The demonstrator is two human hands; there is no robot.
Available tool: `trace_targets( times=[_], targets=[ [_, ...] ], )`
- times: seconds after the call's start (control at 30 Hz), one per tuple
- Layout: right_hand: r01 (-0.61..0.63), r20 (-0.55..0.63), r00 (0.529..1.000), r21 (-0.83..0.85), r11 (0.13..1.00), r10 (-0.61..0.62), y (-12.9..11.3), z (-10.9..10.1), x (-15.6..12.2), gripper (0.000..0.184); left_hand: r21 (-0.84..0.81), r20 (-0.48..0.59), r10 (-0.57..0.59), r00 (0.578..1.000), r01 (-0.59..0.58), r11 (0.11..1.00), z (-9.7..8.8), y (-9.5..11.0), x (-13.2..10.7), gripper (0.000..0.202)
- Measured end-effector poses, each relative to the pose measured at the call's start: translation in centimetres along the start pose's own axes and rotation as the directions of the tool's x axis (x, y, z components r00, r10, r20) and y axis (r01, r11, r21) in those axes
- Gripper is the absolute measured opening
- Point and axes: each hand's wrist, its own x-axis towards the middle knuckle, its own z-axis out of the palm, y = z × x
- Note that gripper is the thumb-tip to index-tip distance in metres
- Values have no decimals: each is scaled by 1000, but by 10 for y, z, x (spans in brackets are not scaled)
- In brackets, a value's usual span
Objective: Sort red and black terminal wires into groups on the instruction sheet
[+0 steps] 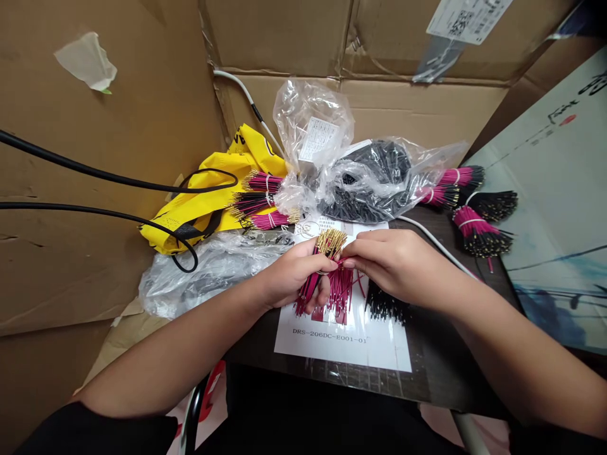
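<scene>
My left hand [291, 275] grips a loose bunch of magenta wires [327, 268] with gold-coloured pin tips [331, 243] pointing up and away from me. My right hand [396, 265] comes in from the right, its fingertips pinching the top of that bunch. More magenta wires [340, 291] hang below my hands over a white printed sheet [341, 341] labelled DRS-206DC-E001-01. A small heap of black wires [384, 303] lies on the sheet's right side, next to my right wrist.
Tied wire bundles [477, 230] lie at right, with more [258, 199] at left. A clear bag of black wires [365, 183] sits behind the sheet, beside a yellow bag [208, 196] and black cables [109, 170]. Cardboard walls surround the dark tabletop [441, 373].
</scene>
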Motion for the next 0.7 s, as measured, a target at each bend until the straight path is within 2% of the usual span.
trace_targets(
  times=[0.17, 0.3, 0.33, 0.4, 0.47, 0.6, 0.63, 0.7],
  targets=[
    [-78, -9, 997, 65, 995, 78, 10, -17, -5, 21, -49, 68, 22, 997, -19, 999, -4, 0, -1, 26],
    [-190, -67, 979, 58, 980, 194, 26, -38, -15, 23, -77, 22, 91, 996, -89, 993, -5, 5, 0, 25],
    [-232, -52, 970, 76, 970, 236, 31, -42, -17, 24, -70, 6, 98, 995, -97, 993, -5, 6, 0, 26],
    [-306, 54, 952, 124, 944, 301, 39, -48, -19, 28, -43, -29, 112, 993, -113, 993, -6, 9, 0, 27],
    [-337, 218, 929, 172, 925, 298, 45, -47, -15, 31, -32, -84, 138, 987, -141, 989, -8, 10, 1, 25],
    [-324, 506, 851, 293, 900, 141, 47, -26, 9, 27, -80, -188, 184, 965, -202, 976, -12, 11, 3, 14],
    [-322, 541, 834, 315, 893, 110, 46, -20, 17, 26, -87, -193, 185, 964, -205, 975, -12, 11, 3, 13],
    [-294, 550, 832, 315, 902, 79, 45, -9, 30, 24, -93, -201, 195, 960, -217, 972, -11, 11, 4, 13]
  ],
)
